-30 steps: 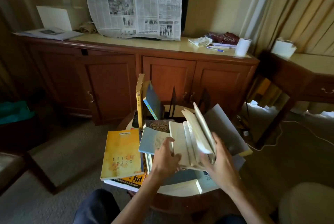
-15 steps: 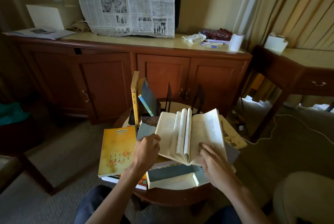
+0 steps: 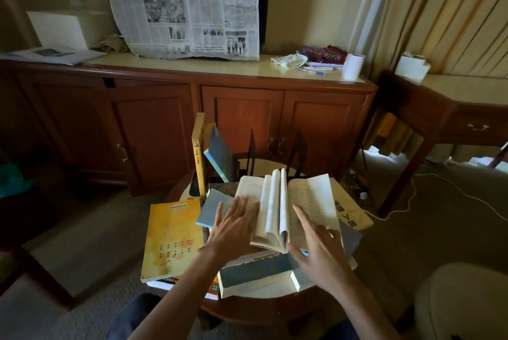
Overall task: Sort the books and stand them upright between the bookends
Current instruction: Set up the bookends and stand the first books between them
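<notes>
An open paperback (image 3: 286, 207) lies on the book pile at the middle of the round table (image 3: 264, 309). The left hand (image 3: 233, 227) lies flat, fingers spread, on its left page; the right hand (image 3: 319, 251), fingers spread, touches the right page. Two black bookends (image 3: 298, 151) stand near the far edge.

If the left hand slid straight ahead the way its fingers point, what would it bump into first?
The left hand lies flat with fingers aimed forward and slightly right, on the open book. Going on, it would probably slide up the left page and meet the fanned, upright pages at the middle first, though depth is hard to judge.
</notes>
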Demonstrator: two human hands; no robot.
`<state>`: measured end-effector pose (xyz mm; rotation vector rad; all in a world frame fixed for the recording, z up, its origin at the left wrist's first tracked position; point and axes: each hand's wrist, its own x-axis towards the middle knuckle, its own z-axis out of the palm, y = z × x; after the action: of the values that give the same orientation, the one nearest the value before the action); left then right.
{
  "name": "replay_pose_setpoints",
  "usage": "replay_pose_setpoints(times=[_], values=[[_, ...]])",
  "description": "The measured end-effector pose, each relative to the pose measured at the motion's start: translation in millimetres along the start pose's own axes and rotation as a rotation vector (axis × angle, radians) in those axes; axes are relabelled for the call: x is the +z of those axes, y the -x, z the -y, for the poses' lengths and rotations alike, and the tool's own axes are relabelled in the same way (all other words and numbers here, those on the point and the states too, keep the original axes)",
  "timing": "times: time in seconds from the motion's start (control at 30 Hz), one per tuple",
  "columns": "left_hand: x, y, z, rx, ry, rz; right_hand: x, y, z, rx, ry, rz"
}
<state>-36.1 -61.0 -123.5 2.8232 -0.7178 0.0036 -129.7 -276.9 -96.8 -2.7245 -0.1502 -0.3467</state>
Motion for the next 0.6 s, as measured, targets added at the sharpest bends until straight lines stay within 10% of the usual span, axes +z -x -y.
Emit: replay_pose_setpoints(times=[0.43, 0.6], values=[[18.6, 12.9, -1.8, -0.042, 0.038, -0.230, 32.1, 2.5, -31.5, 0.404, -0.357, -0.530], [20.8, 13.8, -2.1, -0.028, 0.057, -0.234, 23.4, 5.0, -38.4, 0.127, 0.225, -0.162]])
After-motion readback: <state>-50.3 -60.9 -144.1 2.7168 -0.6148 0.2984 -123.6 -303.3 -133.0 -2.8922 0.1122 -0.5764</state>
